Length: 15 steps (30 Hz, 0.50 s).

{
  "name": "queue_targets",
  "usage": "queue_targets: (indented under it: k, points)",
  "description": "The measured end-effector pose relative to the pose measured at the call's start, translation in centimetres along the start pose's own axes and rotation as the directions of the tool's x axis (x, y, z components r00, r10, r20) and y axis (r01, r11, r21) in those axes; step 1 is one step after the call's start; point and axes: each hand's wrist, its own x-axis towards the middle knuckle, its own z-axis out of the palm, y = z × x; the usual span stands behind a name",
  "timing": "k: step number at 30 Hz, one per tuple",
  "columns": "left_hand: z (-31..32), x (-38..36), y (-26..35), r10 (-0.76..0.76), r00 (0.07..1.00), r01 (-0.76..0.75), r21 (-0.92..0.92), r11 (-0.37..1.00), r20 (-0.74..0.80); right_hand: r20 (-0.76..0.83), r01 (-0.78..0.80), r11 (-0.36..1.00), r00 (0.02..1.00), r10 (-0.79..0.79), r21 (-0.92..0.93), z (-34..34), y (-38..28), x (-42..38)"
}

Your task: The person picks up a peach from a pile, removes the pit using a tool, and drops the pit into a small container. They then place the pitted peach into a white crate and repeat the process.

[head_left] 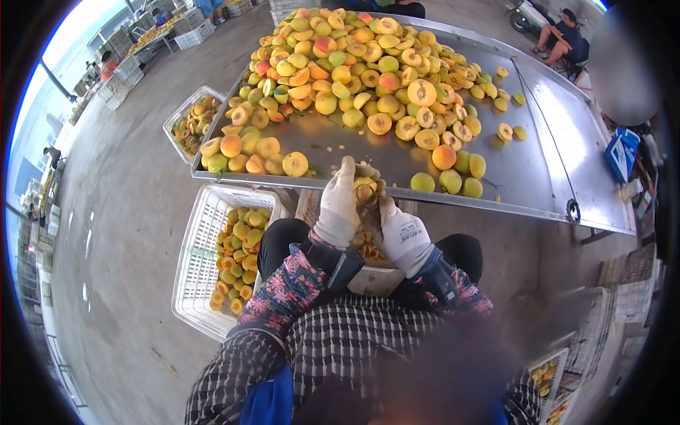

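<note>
Both hands wear white gloves and meet at the near edge of a metal table (382, 159). My left hand (341, 204) is closed round a cut fruit (365, 190) showing its brown inside. Just to the right, my right hand (402, 234) has its fingers bent close to that fruit; what they hold, if anything, is hidden. Beneath the hands, between the knees, a crate (375, 280) holds brownish pieces. Beyond them, a large heap of yellow, green and orange fruit (333, 71), many halved, covers part of the table.
A white crate (191, 262) of fruit halves stands on the floor at the left, with another crate (170, 126) behind it by the table's corner. A black cord (545, 134) crosses the table's right side. A person (564, 39) sits at the back right.
</note>
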Motion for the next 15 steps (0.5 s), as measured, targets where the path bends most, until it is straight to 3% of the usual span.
queue_targets:
  k: [4, 7, 8, 10, 13, 15]
  points:
    - [0.1, 0.3, 0.3, -0.003, 1.0, 0.002, 0.147, 0.989, 0.006, -0.027, 0.025, 0.944, 0.999, -0.018, 0.328, 0.7, 0.4, -0.4]
    - [-1.2, 1.3, 0.5, -0.049, 0.988, -0.003, 0.332, 0.943, 0.148, 0.112, 0.003, 0.984, 0.993, -0.024, 0.18, -1.2, 0.4, -0.3]
    - [-1.7, 1.6, 0.6, -0.091, 0.973, -0.003, 0.405, 0.914, 0.211, 0.123, -0.002, 0.979, 0.992, -0.023, 0.206, -1.4, 0.6, -0.3]
    - [-1.4, 1.5, 0.4, -0.088, 0.979, 0.025, 0.323, 0.946, 0.182, 0.146, -0.009, 0.968, 0.989, -0.029, 0.252, -1.7, 0.8, -0.3]
    - [-0.6, 0.9, -0.7, -0.004, 0.994, -0.017, 0.195, 0.981, 0.108, 0.052, 0.098, 0.894, 0.99, -0.134, 0.438, 0.2, 2.3, -0.5]
    - [-0.4, 0.6, -0.9, 0.024, 0.998, -0.035, 0.204, 0.978, 0.057, 0.112, 0.011, 0.903, 0.992, -0.066, 0.429, 0.5, 2.3, -0.6]
